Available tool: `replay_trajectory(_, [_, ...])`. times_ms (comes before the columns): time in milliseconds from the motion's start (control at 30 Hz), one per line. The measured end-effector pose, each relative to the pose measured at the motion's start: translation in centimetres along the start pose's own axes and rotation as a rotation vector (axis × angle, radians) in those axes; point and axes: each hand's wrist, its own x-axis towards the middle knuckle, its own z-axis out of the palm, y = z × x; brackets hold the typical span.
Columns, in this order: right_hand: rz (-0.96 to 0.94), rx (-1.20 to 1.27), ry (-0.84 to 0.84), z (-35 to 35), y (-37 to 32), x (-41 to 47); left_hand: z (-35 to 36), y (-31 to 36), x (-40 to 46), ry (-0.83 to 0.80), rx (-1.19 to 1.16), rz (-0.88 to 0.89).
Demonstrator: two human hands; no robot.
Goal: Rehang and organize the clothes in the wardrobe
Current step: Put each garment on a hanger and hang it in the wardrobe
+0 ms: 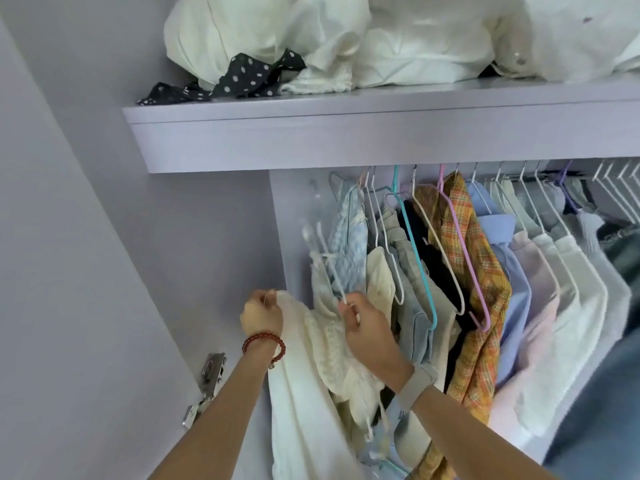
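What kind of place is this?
Probably a home wardrobe: clothes on hangers crowd a rail beneath a lilac shelf piled with white bundles, and a door hinge shows at left.

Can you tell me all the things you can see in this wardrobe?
white bundles: several, white, piled on the shelf
polka-dot cloth: one, black with white dots, shelf's left end
shelf: one, lilac, above the rail
hanging clothes: many, white, pink, blue, along the rail
plaid shirt: one, orange-yellow, mid-rail
teal hanger: one, teal, left of plaid shirt
cream garment: one, cream, held low left
door hinge: one, silver, left door
left hand: red bead bracelet, grip on cream garment
right hand: grey wristband, grip on white hanger
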Motion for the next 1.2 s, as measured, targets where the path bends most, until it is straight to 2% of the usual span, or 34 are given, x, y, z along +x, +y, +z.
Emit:
replay_trajectory(67, [0.004, 0.006, -0.086, 1.6, -1.3, 0.2, -0.4, -0.7, 0.6, 0.019, 0.034, -0.044])
replay_trajectory(133, [0.049, 0.047, -0.076, 3.3, -2.5, 0.8, -0.5, -0.9, 1.1, 0.031, 0.054, -0.075])
replay_trajectory(300, [0.106, 0.164, 0.166, 4.0, -4.8, 4.9, -0.4, 0.7, 2.6, 0.122, -0.139, -0.083])
replay_trajectory(400, [0.091, 0.167, 0.275, 2.4, -5.5, 7.5, -0.2, 3.0, 4.2, 0.133, -0.26, 0.021])
replay_trajectory(567, [0.147, 0.039, 0.32, 1.1, -5.1, 10.5, 0.5, 6.2, 7.7, 0.11, -0.319, 0.249])
replay_trajectory(667, [0.24, -0.042, 0.272, 1.0, -4.2, 11.0, 1.8, 5.1, 9.6, -0.092, -0.032, 0.212])
replay_trajectory(767, [0.236, -0.052, 0.263, 1.3, -3.5, 10.5, 3.0, 2.2, 10.3, -0.354, 0.531, 0.145])
replay_trajectory(833, [0.225, -0.033, 0.269, 1.6, -3.2, 10.6, 3.3, 0.7, 10.0, -0.352, 0.624, 0.114])
replay_trajectory(900, [0.258, -0.061, 0.236, 1.9, -3.3, 10.7, 3.6, 0.1, 9.0, -0.25, 0.426, 0.12])
replay_trajectory(967, [0.267, -0.062, 0.207, 2.1, -3.3, 10.6, 3.6, 0.3, 7.4, -0.13, 0.168, 0.18])
replay_trajectory(1033, [0.249, -0.069, 0.203, 2.3, -3.2, 10.2, 3.1, 1.0, 5.5, -0.053, 0.01, 0.263])
replay_trajectory(1200, [0.105, -0.002, 0.203, 1.8, -2.7, 7.9, 1.4, 1.3, 1.9, -0.001, -0.072, 0.53])
